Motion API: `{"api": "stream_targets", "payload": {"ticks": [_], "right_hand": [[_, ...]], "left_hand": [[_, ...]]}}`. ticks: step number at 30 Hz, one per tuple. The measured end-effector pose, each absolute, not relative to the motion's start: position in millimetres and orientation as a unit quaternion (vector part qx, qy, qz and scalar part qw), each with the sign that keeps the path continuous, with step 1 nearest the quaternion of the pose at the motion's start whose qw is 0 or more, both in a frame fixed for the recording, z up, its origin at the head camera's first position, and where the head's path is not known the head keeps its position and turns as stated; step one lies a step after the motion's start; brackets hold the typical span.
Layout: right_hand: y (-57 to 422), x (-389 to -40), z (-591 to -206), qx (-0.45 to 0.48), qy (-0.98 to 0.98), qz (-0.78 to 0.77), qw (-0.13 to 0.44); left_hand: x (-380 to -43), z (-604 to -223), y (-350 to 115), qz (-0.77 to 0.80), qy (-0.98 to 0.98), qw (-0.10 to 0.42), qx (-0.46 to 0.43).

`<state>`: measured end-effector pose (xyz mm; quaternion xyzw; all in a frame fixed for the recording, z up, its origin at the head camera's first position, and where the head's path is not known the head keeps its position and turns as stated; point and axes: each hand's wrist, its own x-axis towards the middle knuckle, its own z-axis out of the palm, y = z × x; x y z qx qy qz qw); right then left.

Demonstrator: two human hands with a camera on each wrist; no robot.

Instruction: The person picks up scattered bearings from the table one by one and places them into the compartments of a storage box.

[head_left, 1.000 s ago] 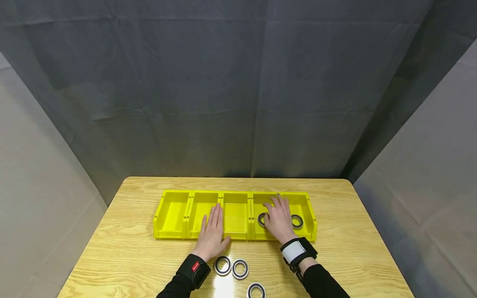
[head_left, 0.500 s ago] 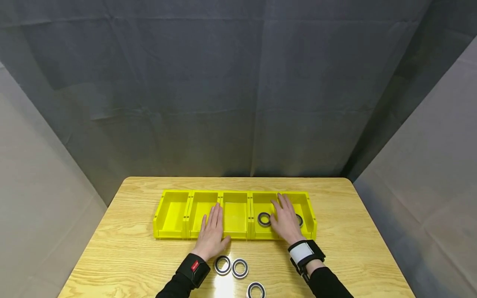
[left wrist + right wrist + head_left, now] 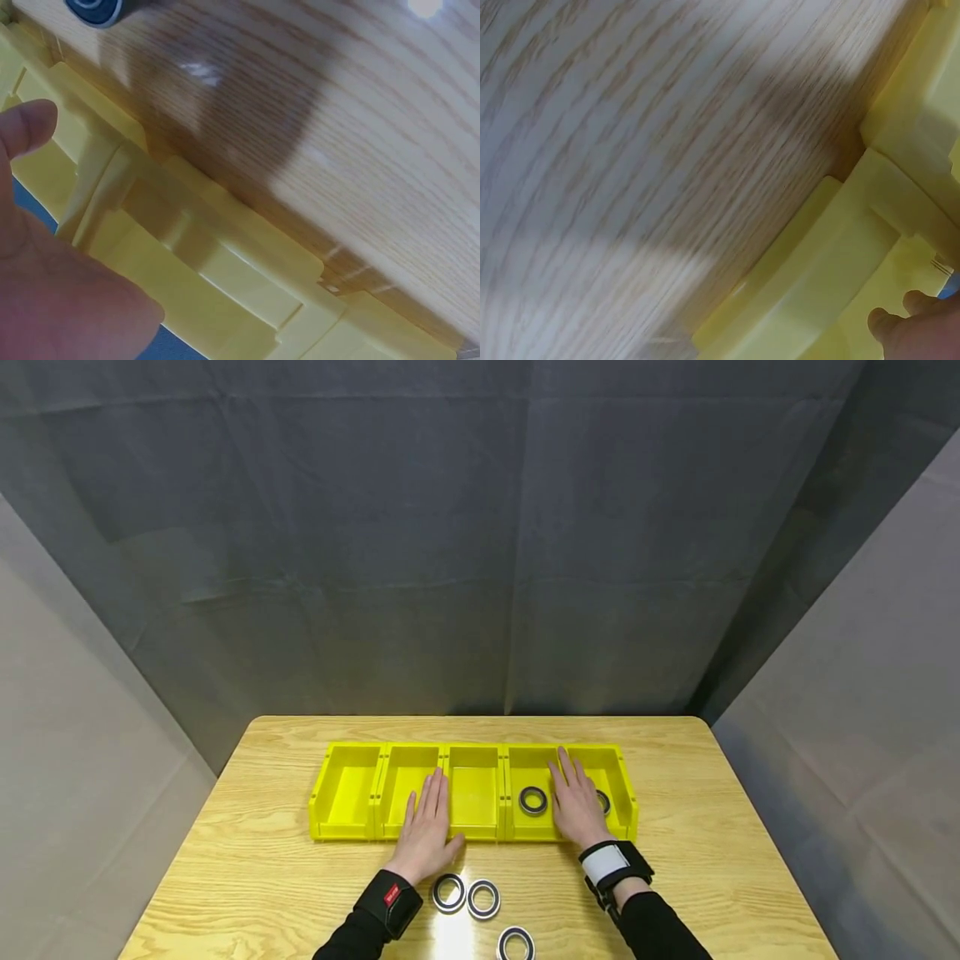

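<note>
A row of joined yellow bins (image 3: pixel 475 839) stands on the table. My left hand (image 3: pixel 424 839) lies with straight fingers over the divider between the second and third compartments from the left. My right hand (image 3: pixel 579 806) extends over the divider between the two rightmost compartments, fingers straight and nothing visible in them. Left of it, a ball bearing (image 3: pixel 522 802) lies flat in the fourth compartment. Another bearing (image 3: pixel 604 802) in the rightmost compartment is partly hidden by the right hand. In the right wrist view, fingertips (image 3: pixel 885 322) show above the yellow bin (image 3: pixel 802 270).
On the wooden table (image 3: pixel 247 877), two bearings lie side by side in front of the bins: a left one (image 3: pixel 436 894) and a right one (image 3: pixel 496 900). A third bearing (image 3: pixel 531 946) is nearer the front. A grey curtain (image 3: pixel 420 543) hangs behind the table.
My right hand has let go of the bearing in the fourth compartment and moved right, onto the divider, its fingers straightening. The left hand has stayed in place.
</note>
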<state>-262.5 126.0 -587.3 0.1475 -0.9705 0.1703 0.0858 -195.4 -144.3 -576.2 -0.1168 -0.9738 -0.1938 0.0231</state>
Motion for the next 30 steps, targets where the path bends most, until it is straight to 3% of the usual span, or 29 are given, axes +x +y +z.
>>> {"api": "stream_targets", "payload": {"ticks": [10, 20, 30], "right_hand": [[134, -263, -585, 0.15, -0.974, 0.155, 0.075], [135, -262, -586, 0.152, -0.972, 0.164, 0.067], [139, -262, -587, 0.154, -0.97, 0.171, 0.075]], "left_hand": [[-197, -583, -155, -0.187, -0.972, 0.046, -0.136], [-212, -584, -192, -0.22, -0.971, 0.081, -0.04], [-220, -589, -210, -0.204, -0.972, 0.115, -0.011]]}}
